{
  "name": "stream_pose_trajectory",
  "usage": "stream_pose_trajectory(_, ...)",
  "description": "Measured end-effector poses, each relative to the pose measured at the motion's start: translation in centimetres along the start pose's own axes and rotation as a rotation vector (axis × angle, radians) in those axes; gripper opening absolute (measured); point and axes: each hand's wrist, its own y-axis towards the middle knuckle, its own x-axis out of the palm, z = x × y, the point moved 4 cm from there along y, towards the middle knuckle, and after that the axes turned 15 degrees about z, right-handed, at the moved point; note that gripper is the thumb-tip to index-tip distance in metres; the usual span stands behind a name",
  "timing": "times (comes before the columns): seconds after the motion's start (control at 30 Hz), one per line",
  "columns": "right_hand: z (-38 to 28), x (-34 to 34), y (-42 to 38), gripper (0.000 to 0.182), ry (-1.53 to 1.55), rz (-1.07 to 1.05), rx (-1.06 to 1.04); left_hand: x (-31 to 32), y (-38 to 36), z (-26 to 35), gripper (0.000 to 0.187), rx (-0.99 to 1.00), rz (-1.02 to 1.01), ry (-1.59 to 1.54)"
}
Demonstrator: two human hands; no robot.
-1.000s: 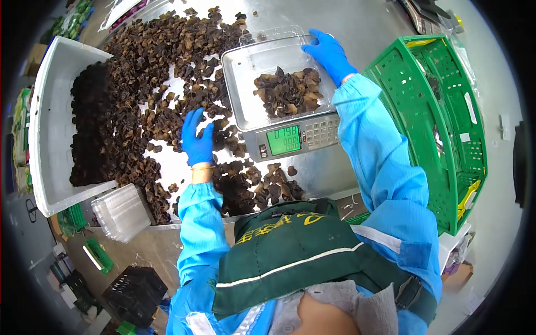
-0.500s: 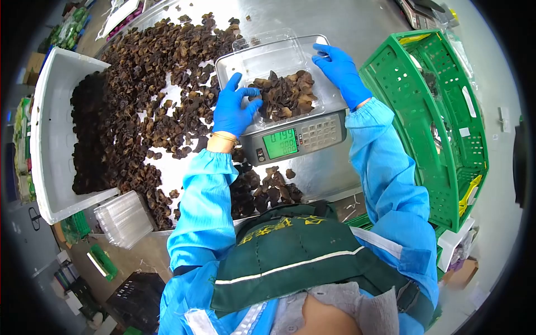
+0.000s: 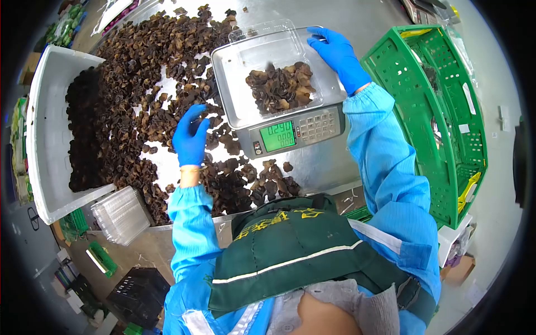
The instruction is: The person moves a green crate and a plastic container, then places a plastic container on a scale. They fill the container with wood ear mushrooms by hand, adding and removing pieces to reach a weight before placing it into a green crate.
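Right hand (image 3: 336, 54) at clear tray (image 3: 279, 72) rim (on scale (image 3: 282, 106)) — left hand (image 3: 191, 138) over loose fungus (image 3: 145, 84)

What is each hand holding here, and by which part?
Right hand grips the clear container on the scale by its far right corner. Left hand is over the loose mushrooms; grip unclear.

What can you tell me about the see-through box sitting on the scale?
The clear plastic box sits on the metal pan of the scale. It looks thin and shiny, with its hinged lid open at the back. Dark, crinkly dried mushrooms fill its front part. The right hand in a blue glove touches its far right edge.
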Motion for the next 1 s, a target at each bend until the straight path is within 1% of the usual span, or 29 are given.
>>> stream_pose_trajectory(0.03,0.2,-0.2,0.0,0.040,0.003,0.006,0.001,-1.7,-0.4,-1.2,0.048,0.115,0.030,0.139)
stream_pose_trajectory(0.07,0.3,-0.3,-0.2,0.040,0.000,0.003,0.010,-2.8,-0.7,-1.4,0.054,0.286,0.074,0.343)
stream_pose_trajectory(0.1,0.4,-0.4,-0.3,0.039,0.005,0.004,0.005,-3.3,-0.9,-1.4,0.055,0.225,0.077,0.348)
stream_pose_trajectory(0.17,0.6,-0.6,-0.7,0.038,0.009,0.005,0.002,-3.3,-0.5,-1.6,0.053,0.048,0.080,0.136)
stream_pose_trajectory(0.2,0.8,-0.7,-1.0,0.038,0.008,-0.006,0.011,-2.8,-0.2,-0.8,0.053,0.044,0.078,0.137)
stream_pose_trajectory(0.27,1.6,-0.9,-1.4,0.038,0.007,-0.018,0.019,-0.5,0.8,1.0,0.048,-0.150,-0.007,-0.113)
stream_pose_trajectory(0.3,2.4,-0.8,-1.8,0.037,0.027,-0.030,0.035,0.5,1.3,1.8,0.048,-0.151,-0.007,-0.114)
stream_pose_trajectory(0.37,2.7,-1.1,-2.5,0.037,0.045,-0.040,0.053,3.3,2.4,2.7,0.046,-0.253,-0.064,-0.241)
stream_pose_trajectory(0.43,2.2,-2.1,-4.0,0.036,-0.009,-0.035,0.067,6.1,4.0,2.5,0.048,-0.310,-0.089,-0.327)
stream_pose_trajectory(0.47,2.4,-2.5,-4.5,0.036,-0.011,-0.030,0.070,7.6,4.8,2.4,0.052,-0.369,-0.083,-0.335)
stream_pose_trajectory(0.53,3.2,-3.0,-5.9,0.036,0.043,-0.049,0.158,10.6,6.8,0.8,0.053,-0.498,-0.097,-0.448)
stream_pose_trajectory(0.57,3.2,-3.4,-6.5,0.036,0.041,-0.045,0.163,11.9,7.4,0.4,0.053,-0.573,-0.090,-0.475)
stream_pose_trajectory(0.63,3.1,-4.1,-7.9,0.036,0.111,-0.068,0.252,13.0,7.9,1.2,0.051,-0.549,-0.090,-0.481)
stream_pose_trajectory(0.67,3.1,-4.3,-8.3,0.036,0.111,-0.066,0.256,13.1,8.2,1.6,0.051,-0.547,-0.077,-0.524)
stream_pose_trajectory(0.7,3.2,-4.3,-8.7,0.037,0.163,-0.071,0.322,13.0,8.4,2.2,0.051,-0.544,-0.064,-0.567)
stream_pose_trajectory(0.73,3.3,-4.3,-9.0,0.039,0.216,-0.075,0.387,12.6,8.3,2.9,0.046,-0.458,-0.067,-0.560)
stream_pose_trajectory(0.77,3.0,-4.6,-9.2,0.039,0.218,-0.073,0.387,12.0,7.6,3.1,0.046,-0.456,-0.069,-0.559)
stream_pose_trajectory(0.83,2.6,-4.8,-10.0,0.045,0.322,-0.140,0.634,10.1,5.5,4.8,0.043,-0.169,-0.151,-0.302)
stream_pose_trajectory(0.87,2.4,-4.8,-10.3,0.045,0.325,-0.139,0.631,9.4,4.3,4.2,0.045,-0.119,-0.156,-0.249)
stream_pose_trajectory(0.9,2.3,-4.4,-10.7,0.048,0.330,-0.202,0.695,8.9,3.0,3.9,0.050,0.028,-0.134,-0.076)
stream_pose_trajectory(0.93,2.3,-4.0,-11.4,0.050,0.331,-0.270,0.760,8.2,1.7,2.9,0.050,-0.023,-0.190,-0.033)
stream_pose_trajectory(0.97,2.1,-3.8,-11.8,0.050,0.330,-0.273,0.756,7.8,0.7,1.8,0.050,-0.076,-0.243,0.009)
stream_pose_trajectory(1.0,1.9,-3.5,-12.3,0.050,0.312,-0.292,0.722,7.8,0.0,1.5,0.048,-0.156,-0.294,-0.044)
